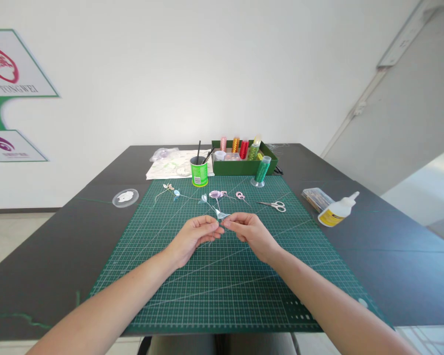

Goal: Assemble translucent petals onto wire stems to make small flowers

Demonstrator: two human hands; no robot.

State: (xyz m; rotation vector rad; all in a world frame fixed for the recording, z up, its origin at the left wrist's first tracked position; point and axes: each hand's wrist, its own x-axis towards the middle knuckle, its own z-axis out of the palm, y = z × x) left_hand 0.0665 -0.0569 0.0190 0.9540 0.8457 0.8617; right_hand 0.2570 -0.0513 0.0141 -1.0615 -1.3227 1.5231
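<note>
- Both forearms cross the green cutting mat [222, 276] on the worktop [392, 256].
- Left hand [192, 236] and right hand [249, 230]: fingers pinch a pale-blue wire petal [222, 215] between them, above mat centre.
- Scissors [276, 204], glue bottle [336, 211] lie right; green cup [199, 171] behind.

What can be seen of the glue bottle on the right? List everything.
The glue bottle is white, plastic by its look, with a yellow label bearing dark print too small to read and a white pointed nozzle, apparently capped. It lies on its side on the dark table, just off the right edge of the green cutting mat, nozzle pointing up-right. A small clear packet sits right beside it. Neither hand touches it.
</note>
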